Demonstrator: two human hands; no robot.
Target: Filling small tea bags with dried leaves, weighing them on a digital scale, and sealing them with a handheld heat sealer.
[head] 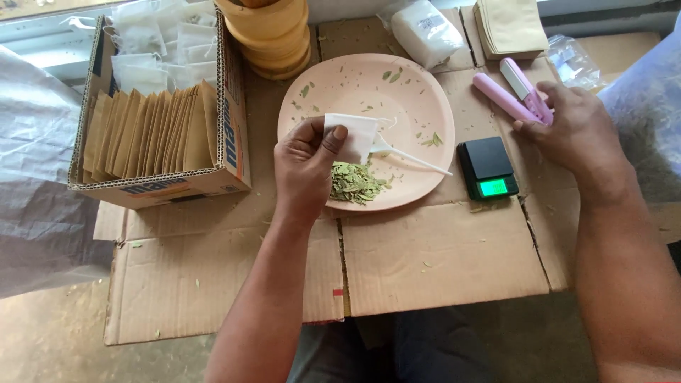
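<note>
**Small white pouch held over plate of dried leaves**

The left hand [306, 159] pinches a small white paper pouch [352, 136] above a round pale-pink plate [425, 92], dried green leaves [355, 182] at the plate's six o'clock. The right hand [573, 128] closes on a slim pink sealing tool [512, 93] at three o'clock. Keeping the pouch mouth over the plate should catch spills. Flattened brown cardboard [440, 255] covers the tabletop.

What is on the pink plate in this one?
On the pink plate lie a heap of dried green leaves, scattered leaf bits and a white plastic spoon. The left hand holds a small white bag above it, covering the spoon's bowl.
</note>
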